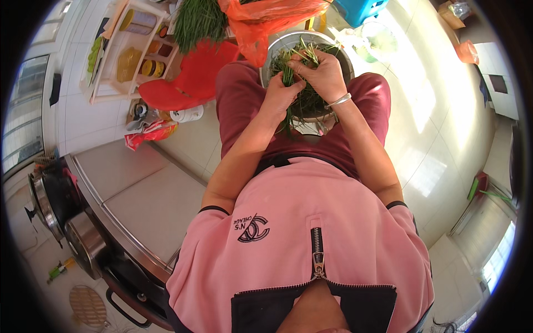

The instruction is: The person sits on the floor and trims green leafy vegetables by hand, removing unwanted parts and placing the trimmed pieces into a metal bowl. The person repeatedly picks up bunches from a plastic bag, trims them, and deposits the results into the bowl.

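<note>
Between my knees stands a grey bucket [348,70], with loose green stems and leaf scraps [310,104] inside. Above it, my left hand [282,95] pinches a small bunch of thin green stalks [288,74], which look like garlic chives. My right hand [325,74], a silver bangle on its wrist, is closed on the upper, paler ends of the stalks [309,53]. Both hands are close together, thumbs towards each other. Their fingertips are partly hidden behind the greens.
An orange-red plastic bag [270,25] hangs just beyond the bucket, beside a large heap of long greens [199,25]. A red plastic seat [195,77] is at the left, near a shelf rack [112,54] with jars. A blue plastic stool [360,11] stands ahead.
</note>
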